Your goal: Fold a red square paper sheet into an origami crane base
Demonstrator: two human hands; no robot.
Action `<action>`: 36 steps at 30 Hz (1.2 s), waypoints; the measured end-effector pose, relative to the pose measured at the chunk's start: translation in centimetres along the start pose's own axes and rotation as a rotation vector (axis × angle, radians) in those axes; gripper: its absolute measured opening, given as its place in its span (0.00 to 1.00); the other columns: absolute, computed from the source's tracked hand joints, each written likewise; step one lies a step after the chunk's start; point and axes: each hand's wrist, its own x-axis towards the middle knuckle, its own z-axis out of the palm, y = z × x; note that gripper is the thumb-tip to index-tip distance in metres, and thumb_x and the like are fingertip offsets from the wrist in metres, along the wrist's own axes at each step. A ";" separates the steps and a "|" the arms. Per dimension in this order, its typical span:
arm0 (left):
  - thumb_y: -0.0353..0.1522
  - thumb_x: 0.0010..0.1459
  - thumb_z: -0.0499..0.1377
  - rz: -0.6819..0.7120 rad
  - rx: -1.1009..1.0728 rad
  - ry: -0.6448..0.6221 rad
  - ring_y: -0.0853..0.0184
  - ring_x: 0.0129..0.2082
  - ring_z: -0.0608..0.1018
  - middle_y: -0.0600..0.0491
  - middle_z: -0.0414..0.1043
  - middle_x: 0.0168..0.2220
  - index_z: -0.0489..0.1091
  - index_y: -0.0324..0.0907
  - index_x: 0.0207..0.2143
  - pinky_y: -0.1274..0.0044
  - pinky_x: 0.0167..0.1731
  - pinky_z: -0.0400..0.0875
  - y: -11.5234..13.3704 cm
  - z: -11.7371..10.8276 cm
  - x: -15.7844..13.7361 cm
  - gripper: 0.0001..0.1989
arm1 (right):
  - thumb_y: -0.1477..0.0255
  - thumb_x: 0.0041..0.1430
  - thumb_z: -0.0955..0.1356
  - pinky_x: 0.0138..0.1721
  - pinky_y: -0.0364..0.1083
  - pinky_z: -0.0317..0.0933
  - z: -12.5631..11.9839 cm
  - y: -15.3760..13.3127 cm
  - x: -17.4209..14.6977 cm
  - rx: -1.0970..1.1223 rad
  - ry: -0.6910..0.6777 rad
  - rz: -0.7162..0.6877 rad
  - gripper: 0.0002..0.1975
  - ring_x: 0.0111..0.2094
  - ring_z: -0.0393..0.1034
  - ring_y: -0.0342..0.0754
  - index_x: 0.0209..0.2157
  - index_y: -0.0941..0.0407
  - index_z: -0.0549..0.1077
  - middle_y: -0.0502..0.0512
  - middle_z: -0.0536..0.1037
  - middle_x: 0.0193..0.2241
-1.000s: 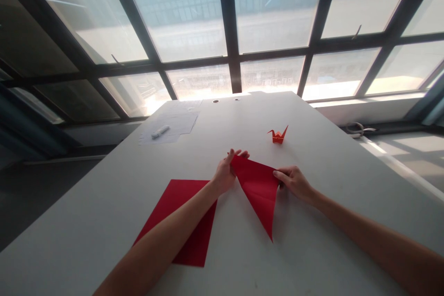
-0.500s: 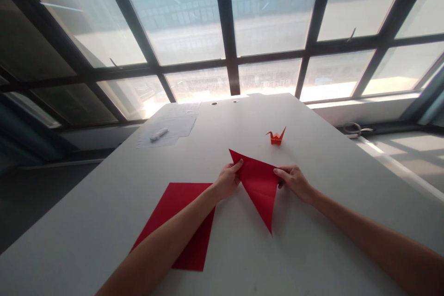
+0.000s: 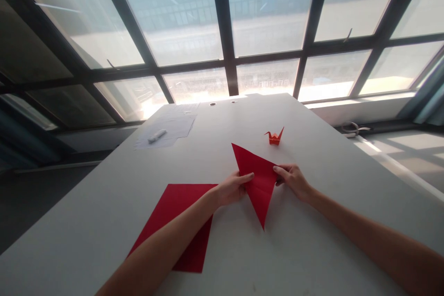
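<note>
A red sheet of paper folded into a triangle [image 3: 257, 173] is held up between both hands, above the table, one point facing down toward me. My left hand [image 3: 233, 188] grips its left edge, thumb on top and fingers underneath. At the upper right corner, my right hand [image 3: 293, 180] pinches the paper between thumb and fingers. Under my left forearm lies a flat red sheet of paper [image 3: 187, 199], partly covered by the arm. Beyond the folded paper stands a small orange-red origami crane [image 3: 274, 138].
White papers [image 3: 182, 125] lie at the far left of the white table [image 3: 312, 240], with a white tube-like object [image 3: 157, 136] on them. Large dark-framed windows [image 3: 229, 71] rise behind the table. A coiled cable [image 3: 352, 128] rests beyond its right edge.
My left hand has slid down along the paper's left edge, toward the lower point. The folded paper has turned slightly, its bottom point shifting left. My right hand keeps its corner.
</note>
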 end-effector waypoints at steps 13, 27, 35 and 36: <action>0.37 0.58 0.64 -0.014 0.050 0.058 0.60 0.47 0.78 0.38 0.73 0.52 0.72 0.34 0.48 0.76 0.44 0.76 -0.6 0.3 0.5 0.19 | 0.59 0.50 0.71 0.22 0.42 0.65 0.0 0.1 0.3 0.094 0.139 0.017 0.18 0.22 0.71 0.46 0.31 0.62 0.79 0.56 0.78 0.23; 0.40 0.54 0.67 -0.121 0.231 0.002 0.59 0.44 0.78 0.39 0.75 0.48 0.75 0.34 0.45 0.73 0.43 0.74 -0.2 0.7 0.3 0.21 | 0.61 0.50 0.72 0.25 0.45 0.70 -0.2 0.6 0.8 0.213 0.272 -0.022 0.17 0.23 0.73 0.48 0.31 0.62 0.79 0.54 0.78 0.22; 0.41 0.53 0.67 -0.146 0.343 -0.064 0.58 0.43 0.79 0.39 0.76 0.45 0.76 0.32 0.44 0.69 0.45 0.73 -0.3 0.5 0.2 0.22 | 0.62 0.48 0.73 0.24 0.45 0.70 -0.5 0.5 1.2 0.268 0.347 -0.059 0.15 0.22 0.72 0.48 0.29 0.61 0.78 0.53 0.78 0.21; 0.41 0.53 0.67 -0.147 0.358 -0.072 0.58 0.42 0.79 0.39 0.77 0.44 0.76 0.32 0.43 0.69 0.45 0.73 -0.3 0.5 0.2 0.22 | 0.62 0.48 0.73 0.24 0.45 0.70 -0.6 0.5 1.2 0.272 0.359 -0.064 0.15 0.22 0.73 0.48 0.29 0.61 0.78 0.54 0.78 0.22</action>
